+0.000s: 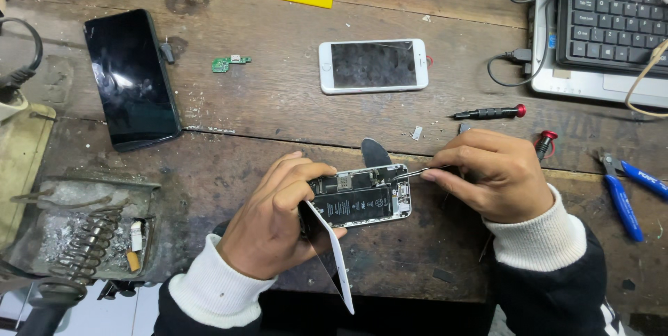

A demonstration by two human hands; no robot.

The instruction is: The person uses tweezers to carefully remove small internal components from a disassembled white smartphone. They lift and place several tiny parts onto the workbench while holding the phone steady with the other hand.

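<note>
Near the workbench's [278, 106] front edge lies the opened smartphone [362, 197]. The left hand [271, 218] grips it and props the lifted white screen [334, 256]; the right hand [490, 176] pinches a thin screwdriver [416, 171]. Keep the tip square, pressure light, screen steady.

Opened phone [362, 197] lies on the workbench [278, 106], near edge, centre. Its lifted screen panel [332, 252] hangs off the phone's left end, toward the near edge. Left hand [268, 221] on the phone's left end; right hand [487, 172] just right of it, thin tool [416, 171] reaching onto the phone's right end. Flat pry tool [376, 152] just behind the phone. Second phone [374, 65] farther back, centre. Large phone [131, 77] far left. Small circuit board [228, 63] between those two. Screwdriver [489, 112] behind the right hand. Cutters [630, 193] at right. Keyboard [612, 12] far right. Soldering stand [87, 232] near left.
</note>
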